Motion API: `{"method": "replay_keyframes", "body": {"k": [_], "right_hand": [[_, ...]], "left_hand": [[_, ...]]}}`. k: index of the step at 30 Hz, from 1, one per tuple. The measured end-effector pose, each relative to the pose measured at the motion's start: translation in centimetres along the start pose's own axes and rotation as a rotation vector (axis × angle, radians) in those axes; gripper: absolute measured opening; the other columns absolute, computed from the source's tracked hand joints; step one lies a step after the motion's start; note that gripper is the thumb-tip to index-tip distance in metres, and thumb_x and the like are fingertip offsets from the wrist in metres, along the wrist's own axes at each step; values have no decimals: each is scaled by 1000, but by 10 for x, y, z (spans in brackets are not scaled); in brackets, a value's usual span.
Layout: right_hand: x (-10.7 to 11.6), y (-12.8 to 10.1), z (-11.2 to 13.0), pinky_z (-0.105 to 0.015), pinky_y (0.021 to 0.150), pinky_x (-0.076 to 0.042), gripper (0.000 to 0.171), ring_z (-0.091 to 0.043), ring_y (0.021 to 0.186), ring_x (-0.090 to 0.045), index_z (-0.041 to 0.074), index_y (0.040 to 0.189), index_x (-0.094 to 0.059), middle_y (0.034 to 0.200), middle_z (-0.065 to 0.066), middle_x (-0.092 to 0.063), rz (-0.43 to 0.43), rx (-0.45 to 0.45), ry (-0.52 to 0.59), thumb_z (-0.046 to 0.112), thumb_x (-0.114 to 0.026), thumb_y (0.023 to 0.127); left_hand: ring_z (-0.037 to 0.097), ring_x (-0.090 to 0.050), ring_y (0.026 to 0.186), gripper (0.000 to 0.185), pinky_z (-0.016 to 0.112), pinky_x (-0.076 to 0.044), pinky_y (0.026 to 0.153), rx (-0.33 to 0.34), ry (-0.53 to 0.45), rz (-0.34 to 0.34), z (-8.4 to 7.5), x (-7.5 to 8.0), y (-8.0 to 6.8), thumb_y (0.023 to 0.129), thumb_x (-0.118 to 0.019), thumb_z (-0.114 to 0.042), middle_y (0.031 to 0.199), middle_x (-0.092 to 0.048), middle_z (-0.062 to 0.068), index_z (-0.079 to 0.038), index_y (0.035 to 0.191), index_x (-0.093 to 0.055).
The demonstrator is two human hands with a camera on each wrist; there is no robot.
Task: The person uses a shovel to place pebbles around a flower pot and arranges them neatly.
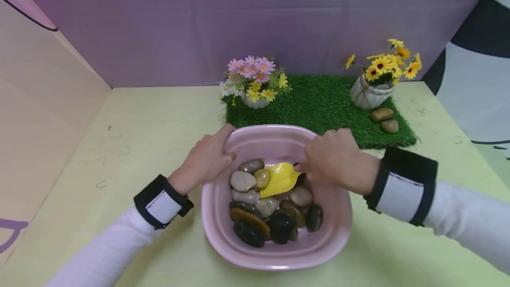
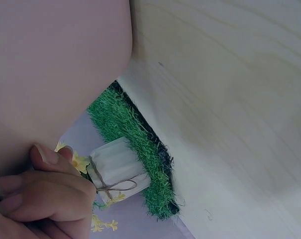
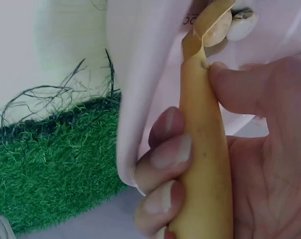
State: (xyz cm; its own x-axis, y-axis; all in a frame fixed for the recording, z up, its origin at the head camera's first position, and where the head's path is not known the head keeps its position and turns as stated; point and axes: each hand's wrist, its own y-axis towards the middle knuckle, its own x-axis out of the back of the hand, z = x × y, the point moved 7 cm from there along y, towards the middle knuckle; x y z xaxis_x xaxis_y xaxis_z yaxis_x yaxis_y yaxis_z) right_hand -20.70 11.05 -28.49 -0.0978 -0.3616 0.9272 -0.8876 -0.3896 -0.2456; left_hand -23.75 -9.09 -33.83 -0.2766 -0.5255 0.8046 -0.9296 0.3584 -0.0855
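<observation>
A pink plastic basin (image 1: 279,264) stands on the table, holding several smooth stones (image 1: 266,207) in black, brown and cream. My left hand (image 1: 206,158) grips the basin's upper left rim; in the left wrist view its curled fingers (image 2: 55,199) show against the basin's outer wall. In my right hand (image 1: 332,158) is a small yellow shovel, its fingers and thumb wrapped around the handle (image 3: 205,144). The yellow blade (image 1: 280,178) reaches down inside the basin, among the stones at the far side. A cream stone (image 3: 217,30) shows beside the blade in the right wrist view.
Behind the basin lies a green artificial grass mat (image 1: 314,101). On it are a pot of pink and yellow flowers (image 1: 256,79), a white pot of yellow flowers (image 1: 370,92) and two brown stones (image 1: 382,114). A purple backdrop (image 1: 279,21) rises behind the table.
</observation>
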Motion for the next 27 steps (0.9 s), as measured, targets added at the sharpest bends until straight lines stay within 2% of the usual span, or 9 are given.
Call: {"method": "replay_keyframes", "body": {"k": [5,10,18,27], "right_hand": [[-2,1,-1,-30,41,-38,60,-19,48,-49,16,52,-42,54,-2,-42,53,-8,31,57,-55,93],[-2,2,-2,-30,42,-37,58,-19,50,-49,17,53,-44,55,-2,-44,67,4,70,56,-55,93],[2,5,-7,-26,40,-32,57,-17,46,-48,17,52,-40,52,0,-42,39,-7,103,52,-58,93],[12,7,-6,-30,39,-34,52,-19,48,-49,16,55,-45,54,0,-41,-3,5,126,49,-60,93]], "left_hand": [[15,-64,53,45,24,-53,40,-2,2,-2,0,0,0,91,-55,-15,103,-68,20,-11,135,-44],[15,-65,53,45,23,-53,40,-4,0,-1,-1,1,1,92,-55,-14,103,-68,20,-11,135,-44],[15,-64,52,45,24,-53,40,6,-8,8,-1,0,1,92,-55,-15,102,-68,20,-11,135,-44],[15,-64,51,45,25,-54,40,19,-22,16,1,-1,0,92,-55,-15,102,-68,20,-12,136,-44]]}}
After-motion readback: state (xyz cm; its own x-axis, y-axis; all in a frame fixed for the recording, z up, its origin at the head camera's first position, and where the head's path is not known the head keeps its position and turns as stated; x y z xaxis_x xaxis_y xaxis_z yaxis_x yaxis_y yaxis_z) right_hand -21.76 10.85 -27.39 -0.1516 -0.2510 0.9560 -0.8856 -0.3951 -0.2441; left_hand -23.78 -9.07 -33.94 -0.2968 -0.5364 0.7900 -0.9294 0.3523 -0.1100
